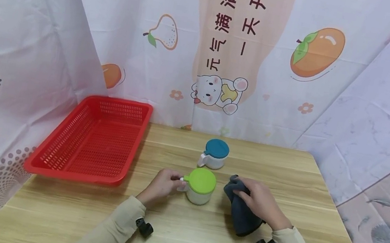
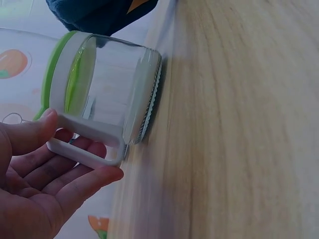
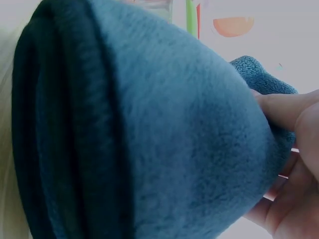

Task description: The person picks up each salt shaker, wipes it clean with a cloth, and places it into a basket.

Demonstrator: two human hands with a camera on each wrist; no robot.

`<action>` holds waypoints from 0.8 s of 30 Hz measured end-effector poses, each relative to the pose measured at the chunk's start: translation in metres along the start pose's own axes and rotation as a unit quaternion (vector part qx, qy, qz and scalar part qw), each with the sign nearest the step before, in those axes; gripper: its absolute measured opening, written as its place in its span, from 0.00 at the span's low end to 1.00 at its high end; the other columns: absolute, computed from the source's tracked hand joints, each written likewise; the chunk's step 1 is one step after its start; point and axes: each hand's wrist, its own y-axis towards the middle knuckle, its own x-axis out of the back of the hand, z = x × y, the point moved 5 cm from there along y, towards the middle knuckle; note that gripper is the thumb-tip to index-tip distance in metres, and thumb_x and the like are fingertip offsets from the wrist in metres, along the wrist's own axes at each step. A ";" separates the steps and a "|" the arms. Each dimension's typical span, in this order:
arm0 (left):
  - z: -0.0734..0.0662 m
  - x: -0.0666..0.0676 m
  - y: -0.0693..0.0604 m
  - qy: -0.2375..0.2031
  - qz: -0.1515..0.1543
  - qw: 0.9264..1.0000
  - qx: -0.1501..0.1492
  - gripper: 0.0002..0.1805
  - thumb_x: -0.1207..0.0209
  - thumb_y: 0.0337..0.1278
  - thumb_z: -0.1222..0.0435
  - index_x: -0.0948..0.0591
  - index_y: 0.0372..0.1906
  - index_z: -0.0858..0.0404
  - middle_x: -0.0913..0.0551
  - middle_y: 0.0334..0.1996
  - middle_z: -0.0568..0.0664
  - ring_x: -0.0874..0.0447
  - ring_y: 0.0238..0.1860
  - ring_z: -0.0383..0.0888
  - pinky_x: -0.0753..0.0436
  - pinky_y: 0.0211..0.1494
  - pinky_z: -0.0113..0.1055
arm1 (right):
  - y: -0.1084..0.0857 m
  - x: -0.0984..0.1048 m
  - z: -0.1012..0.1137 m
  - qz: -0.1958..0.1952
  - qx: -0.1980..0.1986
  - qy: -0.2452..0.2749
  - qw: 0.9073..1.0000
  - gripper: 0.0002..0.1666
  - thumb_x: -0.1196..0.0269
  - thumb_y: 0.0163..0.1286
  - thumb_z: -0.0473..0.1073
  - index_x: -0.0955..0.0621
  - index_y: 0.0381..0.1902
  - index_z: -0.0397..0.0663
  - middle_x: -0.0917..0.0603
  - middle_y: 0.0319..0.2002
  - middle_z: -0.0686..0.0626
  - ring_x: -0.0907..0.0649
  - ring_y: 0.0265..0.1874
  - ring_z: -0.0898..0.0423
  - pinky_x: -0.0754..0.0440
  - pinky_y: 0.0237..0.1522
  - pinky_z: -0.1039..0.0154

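Note:
A glass jar with a green lid (image 1: 202,181) stands upright on the wooden table, its white handle pointing left. The left hand (image 1: 163,186) holds that handle; in the left wrist view the thumb lies at the handle's top and the fingers (image 2: 94,185) are around its outer side. To the right of the jar, the right hand (image 1: 263,201) pinches a dark blue-grey cloth (image 1: 243,218), which hangs down from the fingers in folds. The cloth (image 3: 184,124) fills most of the right wrist view and does not touch the jar.
Behind the green-lidded jar stands a similar jar with a blue lid (image 1: 217,149), its handle toward the front left. A red plastic basket (image 1: 126,170) is at the table's left. A printed curtain (image 1: 166,108) hangs along the back edge of the wooden table (image 1: 175,238).

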 end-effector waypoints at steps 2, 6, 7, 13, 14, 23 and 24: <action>0.000 0.001 0.000 -0.003 -0.008 1.000 -0.001 0.08 0.37 0.58 0.68 0.13 0.40 0.67 0.13 0.38 0.55 0.20 0.39 0.41 0.20 0.41 0.31 | -0.001 0.000 -0.001 -0.001 0.000 -0.003 1.000 0.18 0.34 0.63 0.37 0.18 0.52 0.45 0.13 0.48 0.45 0.14 0.46 0.48 0.17 0.47 0.50; 0.001 0.003 0.000 -0.009 -0.020 1.000 0.013 0.09 0.37 0.59 0.67 0.14 0.41 0.67 0.12 0.39 0.56 0.19 0.40 0.42 0.18 0.42 0.34 | -0.001 -0.001 -0.003 -0.005 0.008 -0.005 1.000 0.19 0.32 0.62 0.40 0.18 0.52 0.45 0.14 0.50 0.45 0.14 0.47 0.48 0.17 0.48 0.51; 0.002 0.004 0.000 -0.008 -0.022 1.000 0.016 0.08 0.37 0.59 0.67 0.14 0.42 0.66 0.13 0.39 0.55 0.19 0.40 0.42 0.18 0.42 0.34 | -0.001 -0.001 -0.003 -0.005 0.010 -0.005 1.000 0.20 0.32 0.62 0.40 0.18 0.53 0.44 0.14 0.50 0.44 0.14 0.48 0.48 0.17 0.49 0.50; 0.002 0.009 -0.001 -0.027 -0.033 0.999 0.031 0.08 0.37 0.60 0.67 0.13 0.41 0.64 0.13 0.39 0.54 0.20 0.39 0.41 0.18 0.41 0.33 | -0.002 0.000 -0.004 -0.003 0.013 -0.014 1.000 0.18 0.32 0.62 0.40 0.17 0.51 0.43 0.13 0.49 0.44 0.14 0.46 0.48 0.17 0.48 0.50; 0.001 0.010 -0.001 -0.031 -0.033 0.998 0.033 0.07 0.37 0.60 0.67 0.13 0.41 0.65 0.13 0.39 0.54 0.19 0.39 0.41 0.18 0.41 0.34 | -0.003 0.000 -0.004 -0.002 0.012 -0.015 1.000 0.18 0.32 0.62 0.40 0.17 0.51 0.44 0.13 0.48 0.45 0.14 0.46 0.49 0.17 0.47 0.51; -0.015 0.020 -0.008 -0.017 -0.028 0.999 0.043 0.07 0.38 0.61 0.65 0.13 0.42 0.61 0.14 0.38 0.50 0.22 0.38 0.43 0.19 0.41 0.35 | -0.006 0.001 -0.004 -0.001 0.020 -0.030 0.999 0.19 0.32 0.62 0.41 0.17 0.51 0.44 0.14 0.50 0.45 0.14 0.47 0.48 0.17 0.49 0.51; -0.017 0.021 -0.008 -0.013 -0.027 0.999 0.046 0.08 0.38 0.62 0.65 0.14 0.42 0.61 0.15 0.38 0.50 0.22 0.38 0.43 0.19 0.41 0.35 | -0.007 0.001 -0.004 -0.002 0.022 -0.032 0.999 0.19 0.32 0.62 0.41 0.17 0.51 0.44 0.14 0.50 0.45 0.14 0.47 0.48 0.17 0.49 0.51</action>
